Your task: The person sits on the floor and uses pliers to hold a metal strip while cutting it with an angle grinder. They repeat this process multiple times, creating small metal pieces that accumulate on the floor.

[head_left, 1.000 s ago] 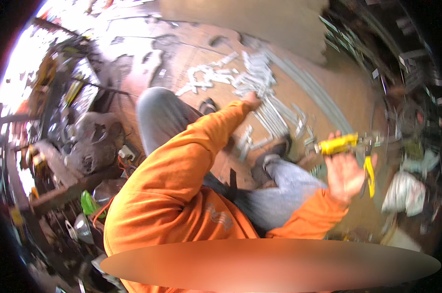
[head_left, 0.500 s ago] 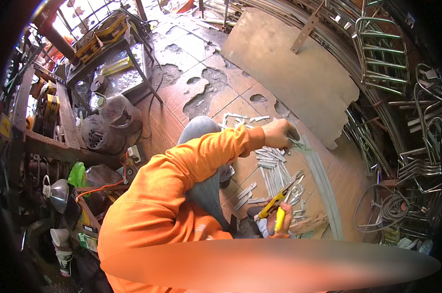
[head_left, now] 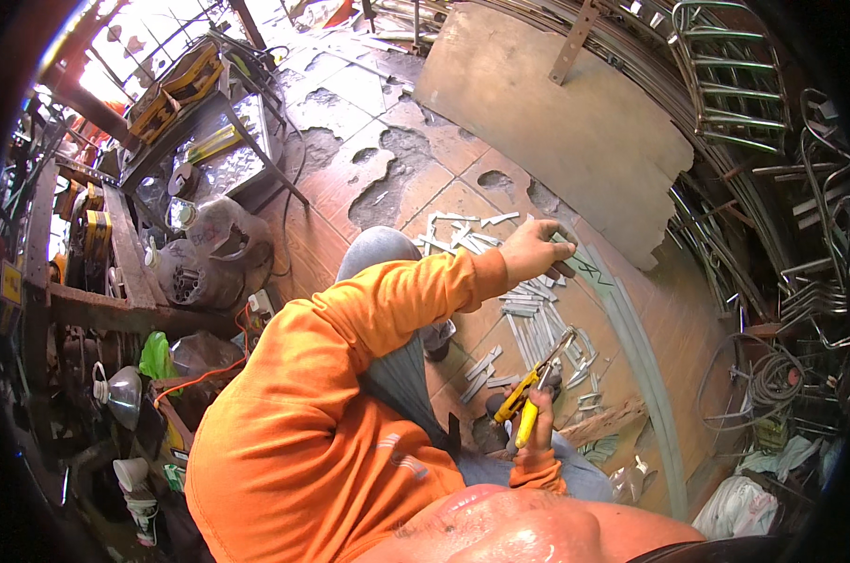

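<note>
Long grey flat strips (head_left: 645,366) lie in a curved bundle over the tiled floor, with a dark mark near their far end. My left hand (head_left: 536,253) has its fingers closed at that far end, pinching the strips. Down near my knees, my right hand (head_left: 540,422) is wrapped round a pair of tin snips with yellow handles (head_left: 512,399). The handles are spread, and the metal blades point away toward a pile of short cut strip pieces (head_left: 530,328). More short pieces (head_left: 458,235) are scattered beyond my left forearm. Nothing shows between the blades.
A large tan sheet (head_left: 547,122) lies at the far right, with a perforated metal bar (head_left: 575,42) over it. Metal tubing and a chrome rack (head_left: 736,80) line the right side, above a coiled cable (head_left: 772,375). Plastic bags (head_left: 200,258) and a low table stand left.
The snips and my right hand have drawn slightly nearer to me. My left hand stays by the strips' far end, its fingers shifted. The view has tilted a little.
</note>
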Demonstrator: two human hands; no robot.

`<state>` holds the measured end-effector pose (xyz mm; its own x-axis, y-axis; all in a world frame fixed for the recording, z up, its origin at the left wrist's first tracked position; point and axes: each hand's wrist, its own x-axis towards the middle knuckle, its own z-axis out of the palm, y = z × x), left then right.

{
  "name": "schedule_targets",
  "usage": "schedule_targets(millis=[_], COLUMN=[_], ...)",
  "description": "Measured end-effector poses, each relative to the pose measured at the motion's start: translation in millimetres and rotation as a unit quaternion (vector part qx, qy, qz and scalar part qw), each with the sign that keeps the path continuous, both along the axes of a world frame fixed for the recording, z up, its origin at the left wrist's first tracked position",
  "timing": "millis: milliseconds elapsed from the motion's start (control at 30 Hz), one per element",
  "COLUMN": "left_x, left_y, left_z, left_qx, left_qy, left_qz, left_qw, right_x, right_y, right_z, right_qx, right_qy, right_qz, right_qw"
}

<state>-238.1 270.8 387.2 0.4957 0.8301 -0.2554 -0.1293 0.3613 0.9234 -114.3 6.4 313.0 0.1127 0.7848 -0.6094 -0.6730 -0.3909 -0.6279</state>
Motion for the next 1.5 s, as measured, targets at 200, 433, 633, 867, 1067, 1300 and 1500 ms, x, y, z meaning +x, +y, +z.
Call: schedule_targets(millis=[200, 433, 633, 867, 1067, 1300, 1500], left_x=[20.7, 31.6, 36.4, 38.5, 38.4, 37.7, 36.5], left_y=[-10.7, -22.9, -38.5, -45.4, -46.9, -49.0, -51.3], left_z=[-31.6, -42.6, -37.6, -52.5, -52.2, -53.1, -57.9], left_qx=[0.046, -0.1, -0.119, -0.122, -0.117, -0.133, -0.145], left_qy=[0.053, -0.151, -0.171, -0.163, -0.145, -0.159, -0.174], left_qz=[-0.006, -0.069, -0.087, -0.095, -0.092, -0.103, -0.104], left_qw=[0.998, 0.981, 0.974, 0.975, 0.978, 0.973, 0.968], right_x=[-2.8, 0.8, 0.7, 0.2, 2.4, 4.1, 4.1], right_y=[-1.0, 4.9, 6.9, 3.3, 3.9, 2.4, 3.6], right_z=[3.9, 13.5, 14.7, 17.4, 16.2, 14.0, 14.9], right_qx=[0.0, 0.097, 0.133, 0.143, 0.145, 0.14, 0.151], right_qy=[0.011, -0.105, -0.134, -0.115, -0.086, -0.098, -0.133], right_qz=[0.01, -0.008, -0.013, -0.03, -0.045, -0.044, -0.027], right_qw=[1.0, 0.99, 0.982, 0.983, 0.985, 0.984, 0.979])
